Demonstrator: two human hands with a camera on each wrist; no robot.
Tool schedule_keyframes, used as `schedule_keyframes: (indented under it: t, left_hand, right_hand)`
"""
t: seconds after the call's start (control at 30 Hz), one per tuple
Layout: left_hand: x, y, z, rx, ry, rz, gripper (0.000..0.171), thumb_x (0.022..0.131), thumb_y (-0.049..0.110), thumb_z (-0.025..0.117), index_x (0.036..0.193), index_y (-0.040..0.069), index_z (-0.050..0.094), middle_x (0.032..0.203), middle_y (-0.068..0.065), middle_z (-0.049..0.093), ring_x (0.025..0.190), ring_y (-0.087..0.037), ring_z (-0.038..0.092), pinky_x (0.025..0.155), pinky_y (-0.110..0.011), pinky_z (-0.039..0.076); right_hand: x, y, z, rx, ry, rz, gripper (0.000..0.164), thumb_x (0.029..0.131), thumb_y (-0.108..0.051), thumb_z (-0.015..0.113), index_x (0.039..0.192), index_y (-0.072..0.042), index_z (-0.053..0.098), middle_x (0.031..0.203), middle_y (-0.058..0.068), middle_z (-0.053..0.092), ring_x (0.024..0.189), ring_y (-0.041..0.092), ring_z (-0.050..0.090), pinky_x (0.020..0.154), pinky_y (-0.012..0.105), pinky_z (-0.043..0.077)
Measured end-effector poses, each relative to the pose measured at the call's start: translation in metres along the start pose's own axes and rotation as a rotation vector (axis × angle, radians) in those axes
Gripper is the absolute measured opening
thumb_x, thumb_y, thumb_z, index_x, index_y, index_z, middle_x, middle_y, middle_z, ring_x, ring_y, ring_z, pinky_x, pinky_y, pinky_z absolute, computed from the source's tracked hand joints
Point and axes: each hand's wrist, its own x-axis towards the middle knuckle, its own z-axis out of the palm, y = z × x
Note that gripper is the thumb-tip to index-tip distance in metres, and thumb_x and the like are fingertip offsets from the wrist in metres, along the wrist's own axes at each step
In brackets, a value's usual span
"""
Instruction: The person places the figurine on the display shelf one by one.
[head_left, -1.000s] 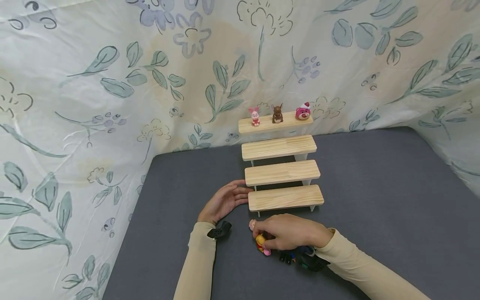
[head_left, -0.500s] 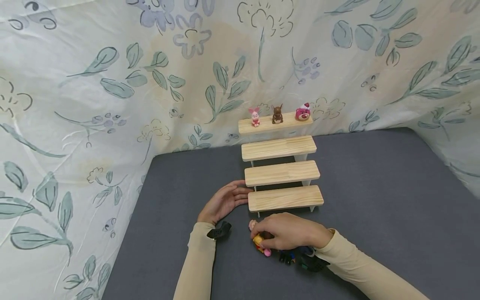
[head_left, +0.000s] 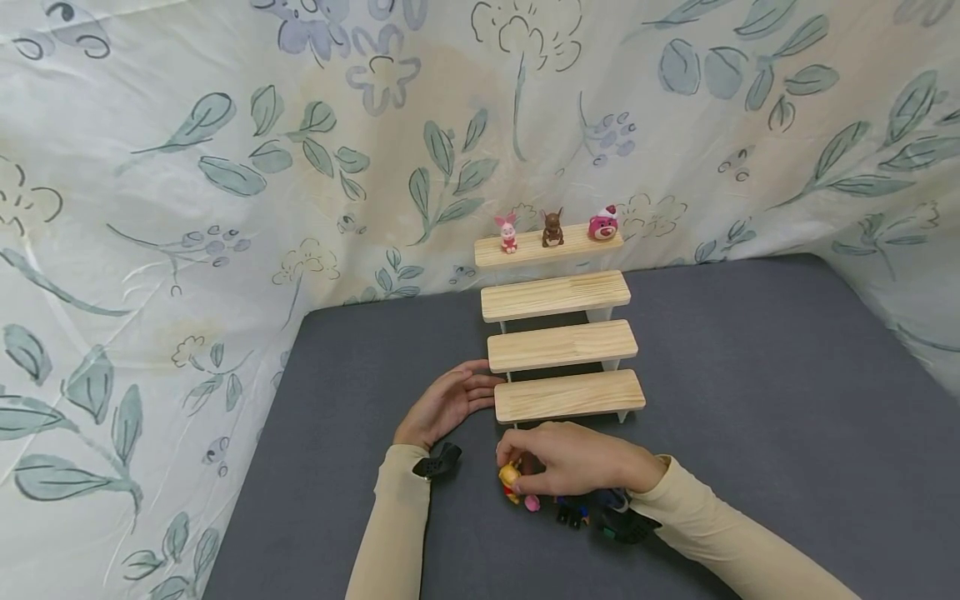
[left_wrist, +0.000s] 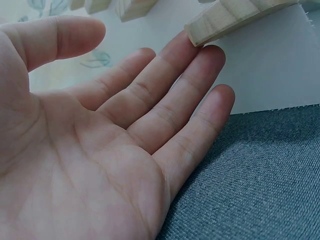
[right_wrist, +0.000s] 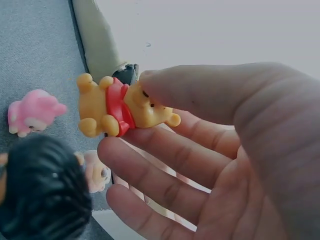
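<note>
My right hand (head_left: 573,458) pinches a yellow Winnie the Pooh figurine (right_wrist: 117,105) in a red shirt, thumb on its head and fingers behind. In the right wrist view it lies sideways, feet pointing left. My left hand (head_left: 448,404), palm up with fingers extended, has its fingertips at the left end of the lowest step of a wooden tiered display stand (head_left: 570,396). Below the right hand are a pink figurine (right_wrist: 35,112), a pale figurine (right_wrist: 95,171) and a black-haired figurine (right_wrist: 45,190), which is partly cut off by the frame.
On the stand's top step sit a pink piglet figurine (head_left: 508,233), a brown long-eared figurine (head_left: 552,227) and a magenta bear head in a Santa hat (head_left: 603,224). Floral cloth (head_left: 300,208) hangs behind and left of the dark grey tabletop (head_left: 750,375).
My right hand has drawn slightly up and left with the Pooh figurine, which has come away from the pink one. The pale figurine is now covered in the head view. My left hand stays put.
</note>
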Motion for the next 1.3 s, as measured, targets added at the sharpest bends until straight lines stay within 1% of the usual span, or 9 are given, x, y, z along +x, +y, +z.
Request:
schedule_keyframes:
  t: [0.13,0.23,0.37,0.5,0.63,0.83,1.0,1.2,1.3]
  left_hand:
    - [0.0,0.0,0.0,0.003,0.005,-0.003,0.039,0.111,0.021,0.036,0.146,0.008,0.043,0.128,-0.008,0.064,0.121,-0.02,0.064,0.106,-0.034,0.053]
    - [0.001,-0.001,-0.001,0.007,0.007,-0.004,0.039,0.111,0.021,0.036,0.147,0.008,0.042,0.128,-0.008,0.064,0.121,-0.02,0.063,0.106,-0.034,0.053]
    - [0.001,-0.001,-0.001,0.011,0.01,-0.004,0.04,0.111,0.022,0.037,0.147,0.007,0.042,0.129,-0.008,0.064,0.121,-0.02,0.063,0.106,-0.034,0.053]
    - [0.001,-0.002,-0.002,0.005,0.014,-0.008,0.038,0.111,0.022,0.036,0.146,0.009,0.043,0.129,-0.008,0.064,0.121,-0.02,0.064,0.105,-0.034,0.053]
    - [0.001,-0.003,-0.002,0.001,0.01,-0.007,0.036,0.111,0.02,0.034,0.144,0.01,0.045,0.129,-0.008,0.064,0.121,-0.021,0.064,0.105,-0.034,0.053]
    - [0.001,-0.003,-0.001,0.0,0.015,-0.003,0.036,0.111,0.019,0.034,0.144,0.008,0.045,0.128,-0.009,0.065,0.121,-0.021,0.064,0.105,-0.034,0.053]
    - [0.002,-0.004,-0.001,0.001,0.029,-0.001,0.035,0.111,0.018,0.035,0.143,0.009,0.046,0.127,-0.009,0.066,0.12,-0.021,0.065,0.105,-0.034,0.054]
    - [0.002,-0.003,-0.002,0.003,-0.002,0.013,0.034,0.11,0.019,0.035,0.14,0.011,0.049,0.127,-0.008,0.066,0.12,-0.021,0.065,0.105,-0.034,0.053]
    - [0.002,-0.003,-0.002,0.002,-0.009,0.014,0.033,0.11,0.019,0.036,0.14,0.011,0.049,0.127,-0.008,0.066,0.121,-0.021,0.065,0.106,-0.034,0.053]
  right_hand:
    - [0.0,0.0,-0.001,-0.002,0.013,-0.014,0.018,0.099,-0.028,0.067,0.116,-0.026,0.062,0.091,-0.016,0.068,0.078,-0.005,0.063,0.071,0.018,0.052]
    - [-0.001,0.0,-0.003,0.005,0.017,-0.021,0.02,0.099,-0.028,0.067,0.118,-0.023,0.063,0.093,-0.016,0.068,0.079,-0.004,0.062,0.071,0.018,0.052]
    - [0.0,0.001,-0.003,0.013,0.03,-0.018,0.022,0.099,-0.028,0.067,0.12,-0.021,0.062,0.1,-0.014,0.069,0.085,-0.004,0.063,0.076,0.02,0.055]
    - [-0.001,0.001,-0.003,0.019,0.049,-0.016,0.022,0.099,-0.028,0.067,0.119,-0.023,0.061,0.108,-0.012,0.069,0.092,-0.004,0.065,0.082,0.023,0.057]
    - [-0.002,0.0,-0.005,0.013,0.069,-0.032,0.021,0.099,-0.027,0.067,0.119,-0.024,0.06,0.113,-0.011,0.07,0.095,-0.004,0.066,0.084,0.025,0.058]
    - [-0.003,0.001,-0.007,0.001,0.092,-0.042,0.018,0.1,-0.027,0.066,0.116,-0.026,0.061,0.109,-0.013,0.07,0.091,-0.005,0.065,0.082,0.025,0.058]
    - [-0.003,0.002,-0.01,-0.019,0.103,-0.042,0.015,0.1,-0.028,0.066,0.114,-0.028,0.061,0.103,-0.016,0.07,0.087,-0.006,0.064,0.078,0.028,0.058]
    - [-0.005,0.0,-0.015,-0.021,0.117,-0.044,0.014,0.099,-0.028,0.067,0.111,-0.028,0.061,0.098,-0.015,0.07,0.085,-0.004,0.064,0.071,0.021,0.054]
    - [-0.006,0.0,-0.017,-0.023,0.132,-0.049,0.014,0.099,-0.03,0.067,0.111,-0.028,0.06,0.095,-0.015,0.069,0.083,-0.002,0.063,0.069,0.02,0.052]
